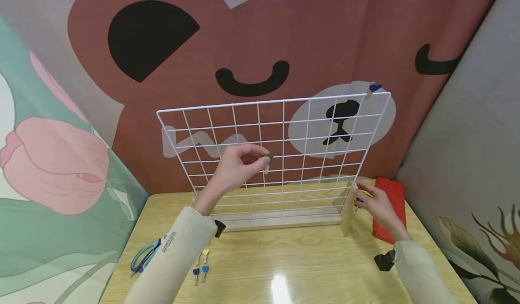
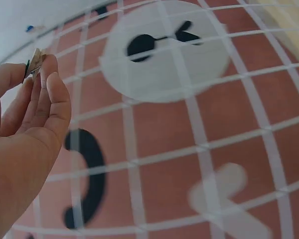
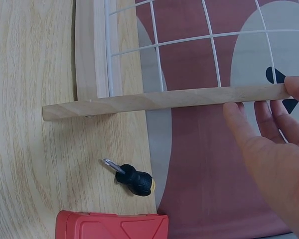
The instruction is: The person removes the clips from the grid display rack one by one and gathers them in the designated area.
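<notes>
A white wire grid (image 1: 283,100) stands upright in a wooden base (image 1: 284,224) on the table. In front of its middle, my left hand (image 1: 239,168) pinches a small wooden clothespin (image 2: 36,63) with a green decoration between thumb and fingers. Whether the clothespin touches the wires cannot be told. My right hand (image 1: 378,204) grips the upper end of the wooden side post (image 3: 164,99), thumb on one side and fingers on the other. Another clothespin with a dark blue heart (image 1: 374,87) sits on the grid's top right corner.
Several clothespins with yellow hearts (image 1: 206,252) and blue hearts (image 1: 205,268) lie at the front left, near blue-handled scissors (image 1: 142,256). Right of the post are a red case (image 1: 387,204) and a short black screwdriver (image 3: 134,179). A printed curtain (image 1: 252,33) hangs behind.
</notes>
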The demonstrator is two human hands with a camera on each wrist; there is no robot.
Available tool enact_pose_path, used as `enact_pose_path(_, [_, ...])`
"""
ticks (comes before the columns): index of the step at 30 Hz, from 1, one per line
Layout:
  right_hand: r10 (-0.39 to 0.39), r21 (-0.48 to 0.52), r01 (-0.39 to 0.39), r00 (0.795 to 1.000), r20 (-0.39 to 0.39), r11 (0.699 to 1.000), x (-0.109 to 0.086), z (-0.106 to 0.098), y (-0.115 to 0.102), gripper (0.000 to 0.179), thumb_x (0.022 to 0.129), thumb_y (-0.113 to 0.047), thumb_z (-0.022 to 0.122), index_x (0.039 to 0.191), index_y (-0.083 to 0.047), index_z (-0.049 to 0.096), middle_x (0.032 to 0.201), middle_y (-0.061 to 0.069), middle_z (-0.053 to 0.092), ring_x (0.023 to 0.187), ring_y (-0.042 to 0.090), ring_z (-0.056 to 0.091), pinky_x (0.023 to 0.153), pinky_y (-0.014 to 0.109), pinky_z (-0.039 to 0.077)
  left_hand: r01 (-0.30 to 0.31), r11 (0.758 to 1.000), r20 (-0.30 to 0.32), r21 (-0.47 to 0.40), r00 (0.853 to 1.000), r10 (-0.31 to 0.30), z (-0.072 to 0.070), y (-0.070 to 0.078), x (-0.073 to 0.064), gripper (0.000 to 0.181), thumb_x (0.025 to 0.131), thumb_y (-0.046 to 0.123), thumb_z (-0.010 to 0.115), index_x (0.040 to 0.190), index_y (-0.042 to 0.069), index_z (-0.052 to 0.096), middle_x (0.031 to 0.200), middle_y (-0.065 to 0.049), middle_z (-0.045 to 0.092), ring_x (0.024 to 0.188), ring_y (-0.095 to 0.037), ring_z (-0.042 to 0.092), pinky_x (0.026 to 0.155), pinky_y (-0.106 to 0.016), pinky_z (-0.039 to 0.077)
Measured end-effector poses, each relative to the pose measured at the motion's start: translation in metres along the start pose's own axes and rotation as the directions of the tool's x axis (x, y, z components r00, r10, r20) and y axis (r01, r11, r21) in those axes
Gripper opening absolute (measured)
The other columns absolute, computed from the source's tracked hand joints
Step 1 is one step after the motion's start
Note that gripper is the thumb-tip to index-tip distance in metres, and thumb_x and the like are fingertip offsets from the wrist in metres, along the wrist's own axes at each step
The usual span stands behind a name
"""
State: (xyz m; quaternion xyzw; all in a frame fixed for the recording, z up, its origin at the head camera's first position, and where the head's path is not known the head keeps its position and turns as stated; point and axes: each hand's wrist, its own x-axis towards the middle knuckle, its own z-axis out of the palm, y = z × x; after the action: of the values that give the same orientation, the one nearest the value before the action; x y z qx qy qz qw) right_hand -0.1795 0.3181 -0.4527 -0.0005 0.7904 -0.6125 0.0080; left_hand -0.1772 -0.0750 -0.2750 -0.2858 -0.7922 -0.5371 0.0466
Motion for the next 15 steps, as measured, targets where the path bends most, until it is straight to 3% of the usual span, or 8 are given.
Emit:
enact_pose_path(9, [0.012,0.004,-0.012,1.0,-0.008,1.0,-0.002,-0.002,0.002,0.064,0.1,-0.029,0.052,0.147,0.007,0.027,0.144,0.028,0.032,0.1,-0.004,0.055,0.092,0.038,0.046,0.147,0.987,-0.044,-0.068,0.988,-0.151,-0.002,-0.057,-0.047,0.015,0.09,0.01,0.068,0.101,0.0,0.071,0.087,-0.01,0.071,0.075,-0.024,0.068,0.067,-0.031,0.055])
enact_pose_path(12, [0.014,0.0,-0.014,1.0,-0.009,1.0,-0.003,-0.003,0.001,0.064,0.1,-0.029,0.052,0.147,0.007,0.027,0.144,0.028,0.031,0.102,-0.003,0.054,0.092,0.037,0.046,0.215,0.969,-0.066,-0.122,0.972,-0.224,-0.003,-0.075,-0.062,0.018,0.09,0.008,0.066,0.104,-0.004,0.069,0.093,-0.014,0.07,0.076,-0.022,0.068,0.068,-0.031,0.056])
enact_pose_path(15, [0.015,-0.005,-0.015,1.0,-0.009,1.0,-0.004,-0.002,0.0,0.064,0.1,-0.03,0.052,0.147,0.006,0.027,0.145,0.027,0.032,0.103,-0.003,0.054,0.092,0.036,0.046,0.282,0.94,-0.095,-0.191,0.948,-0.304,-0.003,-0.094,-0.08,0.019,0.091,0.005,0.065,0.105,-0.007,0.067,0.098,-0.017,0.068,0.077,-0.02,0.068,0.071,-0.033,0.057])
